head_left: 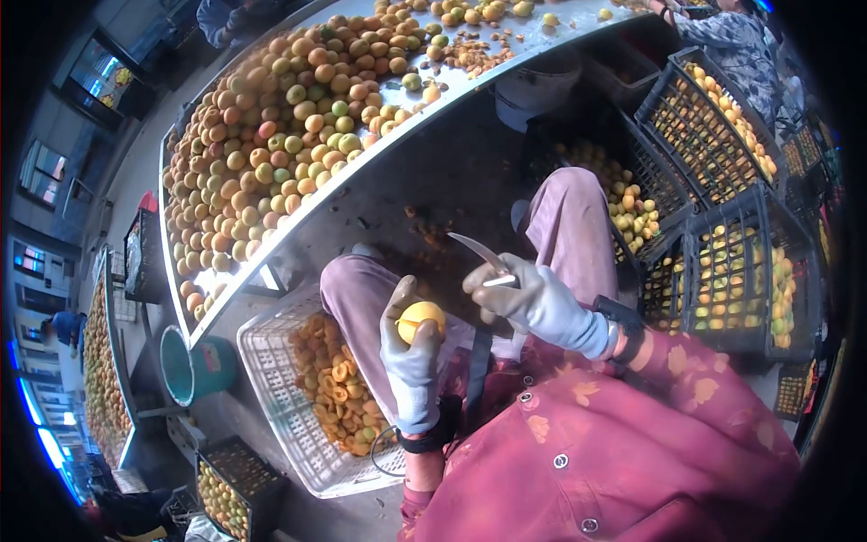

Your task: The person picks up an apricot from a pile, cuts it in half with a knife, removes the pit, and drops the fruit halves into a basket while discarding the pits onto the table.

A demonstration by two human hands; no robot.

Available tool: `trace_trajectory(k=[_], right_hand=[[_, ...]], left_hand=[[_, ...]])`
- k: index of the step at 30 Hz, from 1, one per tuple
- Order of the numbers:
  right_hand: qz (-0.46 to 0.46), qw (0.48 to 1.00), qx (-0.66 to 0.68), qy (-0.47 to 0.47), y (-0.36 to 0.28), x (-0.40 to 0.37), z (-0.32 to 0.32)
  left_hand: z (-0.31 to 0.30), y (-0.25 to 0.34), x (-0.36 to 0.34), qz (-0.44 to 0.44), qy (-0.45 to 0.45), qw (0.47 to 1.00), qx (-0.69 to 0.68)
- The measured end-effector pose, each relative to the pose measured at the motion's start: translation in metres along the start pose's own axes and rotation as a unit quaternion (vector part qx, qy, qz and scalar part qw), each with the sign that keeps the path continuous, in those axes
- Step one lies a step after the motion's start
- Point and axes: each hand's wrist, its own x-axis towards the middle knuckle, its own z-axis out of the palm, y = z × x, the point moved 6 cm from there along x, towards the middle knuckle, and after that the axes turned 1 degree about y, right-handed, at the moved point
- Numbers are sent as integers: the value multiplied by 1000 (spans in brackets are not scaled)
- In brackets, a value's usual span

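Observation:
My left hand (411, 357), in a grey-white glove, has its fingers wrapped round a yellow fruit (421, 318) that shows a dark cut line. To its right, my right hand (528, 294), gloved too, grips a small knife (479, 248) with a curved blade pointing up and left. The blade is apart from the fruit. Both hands are above my lap. Beside my left leg, a white plastic basket (271, 361) holds halved orange fruit (341, 388).
A metal-edged table (361, 167) heaped with whole fruit (271, 154) spans the front. Black crates (763, 262) of fruit stand at the right. A green bucket (178, 366) and another crate (257, 479) are at the left. Other people (722, 45) are near the table's far side.

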Motion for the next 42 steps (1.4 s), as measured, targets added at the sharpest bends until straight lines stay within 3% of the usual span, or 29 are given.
trace_trajectory(k=[1,2,3,4,5,7,9,11,13,17,18,19,20,21,23,24,27,29,31,32,35,36,39,40,42], right_hand=[[-48,999,-14,-7,-6,7,5],[29,999,-32,-22,-2,11,7],[126,983,-96,-95,-5,15,15],[147,970,-151,-120,-8,21,18],[168,953,-205,-146,-7,23,21],[176,953,-184,-162,-1,25,23],[120,963,-183,-155,3,26,25],[134,964,-191,-130,5,25,23],[148,963,-199,-105,9,23,22],[136,982,-93,-95,13,24,24],[138,984,-55,-95,12,25,25],[223,971,21,-87,13,23,24],[220,972,-8,-82,14,27,21],[217,972,-38,-79,16,30,21],[166,975,-106,-105,9,27,30],[134,966,-191,-111,18,31,35],[165,973,-79,-138,27,29,43],[143,978,-76,-130,30,29,47],[166,974,86,-124,36,23,56],[120,980,111,-111,34,24,58],[162,967,157,-118,35,14,55],[152,960,228,-63,39,13,58],[208,928,297,-84,32,11,56],[218,907,343,-113,30,14,56],[216,909,354,-46,27,21,41]], left_hand=[[4,-3,-1,-2,-4,1000,0],[12,0,-2,67,-30,994,82],[20,4,-4,138,-53,975,163],[26,12,-11,215,-61,927,301],[27,15,-13,201,-65,934,287],[24,14,-16,162,-57,945,278],[23,9,-19,185,-44,933,306],[26,14,-20,209,-33,920,331],[27,23,-20,154,-31,918,365],[20,19,-17,169,-54,917,357],[10,4,-12,81,-82,975,188],[4,-9,-11,-11,-108,994,12],[4,-9,-13,-59,-137,986,-73],[7,-8,-14,-59,-136,986,-74],[18,8,-17,81,-84,965,233],[18,9,-18,109,-47,951,285],[15,19,-20,151,-32,927,343],[11,17,-22,179,-16,924,337],[9,17,-25,207,-2,921,330],[7,16,-25,187,-5,935,300],[-3,1,-17,189,51,972,129],[-9,-11,-21,66,49,996,-31],[-13,-12,-20,40,64,985,-156],[-23,-26,-20,-15,50,972,-229],[-34,-41,-18,-73,68,945,-313]])
